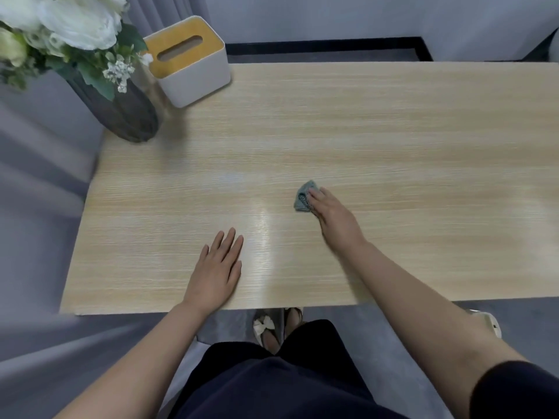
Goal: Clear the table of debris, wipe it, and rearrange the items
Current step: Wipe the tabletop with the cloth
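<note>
The right hand [328, 214] presses a small grey-green cloth [305, 198] flat against the table [393, 131]; the fingers lie over the cloth's near-right part and curl slightly onto it, so the hold reads as a press with a light grip; whether the thumb pinches the fabric cannot be told. The cloth projects from under the fingertips toward the far left; it is bunched into a rough wedge, its long axis running from the fingers toward the far edge. The left hand [219, 266] lies flat on the table, fingers straight and close together, nearer the body and to the left of the grip, holding nothing. The tissue box [189, 63] and the vase [121, 113] of white flowers stand well apart from the grip, at the far left corner; the left hand is the nearer to them. Judgement: wiping is in hand; most unwiped surface lies right and beyond the grip; a glossy streak shows between the hands.
</note>
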Action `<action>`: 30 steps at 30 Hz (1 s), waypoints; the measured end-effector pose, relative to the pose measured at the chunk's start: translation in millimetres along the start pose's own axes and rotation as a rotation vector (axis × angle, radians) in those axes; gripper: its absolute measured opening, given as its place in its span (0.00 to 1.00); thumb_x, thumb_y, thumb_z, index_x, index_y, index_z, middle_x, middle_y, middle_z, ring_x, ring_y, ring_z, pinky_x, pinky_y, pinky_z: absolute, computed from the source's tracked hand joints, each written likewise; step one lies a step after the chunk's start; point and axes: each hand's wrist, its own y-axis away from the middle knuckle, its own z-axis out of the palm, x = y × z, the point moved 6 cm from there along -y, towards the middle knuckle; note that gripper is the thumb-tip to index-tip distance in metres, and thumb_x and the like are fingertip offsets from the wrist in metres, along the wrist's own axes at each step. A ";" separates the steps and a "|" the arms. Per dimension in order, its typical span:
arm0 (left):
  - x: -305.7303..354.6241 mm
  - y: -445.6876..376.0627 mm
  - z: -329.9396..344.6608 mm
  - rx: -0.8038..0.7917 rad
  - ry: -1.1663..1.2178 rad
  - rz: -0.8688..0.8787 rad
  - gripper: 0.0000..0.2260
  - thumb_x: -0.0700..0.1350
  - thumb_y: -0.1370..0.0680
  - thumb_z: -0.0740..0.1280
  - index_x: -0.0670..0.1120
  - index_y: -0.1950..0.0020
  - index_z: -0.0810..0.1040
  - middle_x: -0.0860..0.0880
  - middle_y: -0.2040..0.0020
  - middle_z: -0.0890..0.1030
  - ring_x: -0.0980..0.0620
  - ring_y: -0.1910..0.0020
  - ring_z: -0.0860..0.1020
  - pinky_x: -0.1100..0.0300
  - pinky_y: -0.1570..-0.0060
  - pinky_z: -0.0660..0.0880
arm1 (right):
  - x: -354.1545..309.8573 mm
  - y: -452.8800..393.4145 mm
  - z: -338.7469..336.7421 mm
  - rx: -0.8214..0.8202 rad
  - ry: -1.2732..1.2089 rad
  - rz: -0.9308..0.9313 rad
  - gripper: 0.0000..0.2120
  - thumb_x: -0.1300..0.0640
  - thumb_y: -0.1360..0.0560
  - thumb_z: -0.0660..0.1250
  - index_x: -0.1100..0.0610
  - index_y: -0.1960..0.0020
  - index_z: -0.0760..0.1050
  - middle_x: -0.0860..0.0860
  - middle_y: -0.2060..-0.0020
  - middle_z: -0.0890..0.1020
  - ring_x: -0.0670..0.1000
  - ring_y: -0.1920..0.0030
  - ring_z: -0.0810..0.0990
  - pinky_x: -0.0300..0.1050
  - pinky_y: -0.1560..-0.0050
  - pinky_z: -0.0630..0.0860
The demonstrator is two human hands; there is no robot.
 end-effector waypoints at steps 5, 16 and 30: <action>1.2 2.7 2.1 0.012 0.015 -0.014 0.31 0.57 0.24 0.39 0.47 0.24 0.55 0.51 0.23 0.50 0.53 0.25 0.44 0.48 0.28 0.48 | -53.3 72.0 38.1 -0.076 -0.030 -0.264 0.19 0.60 0.21 0.57 0.55 0.31 0.69 0.52 0.31 0.70 0.55 0.29 0.66 0.51 0.30 0.64; 0.5 30.0 11.2 -0.007 0.007 -0.013 0.34 0.59 0.27 0.35 0.48 0.23 0.52 0.52 0.23 0.47 0.55 0.27 0.40 0.49 0.27 0.45 | -7.1 56.6 2.1 0.060 0.001 0.027 0.19 0.64 0.21 0.59 0.57 0.30 0.67 0.51 0.30 0.68 0.54 0.28 0.62 0.55 0.31 0.66; 2.3 40.4 16.0 -0.036 -0.013 -0.048 0.28 0.53 0.23 0.41 0.48 0.23 0.50 0.51 0.22 0.47 0.49 0.24 0.43 0.49 0.27 0.44 | -27.2 53.0 19.8 0.007 0.023 -0.030 0.19 0.63 0.20 0.58 0.56 0.29 0.66 0.51 0.29 0.66 0.54 0.27 0.61 0.54 0.32 0.66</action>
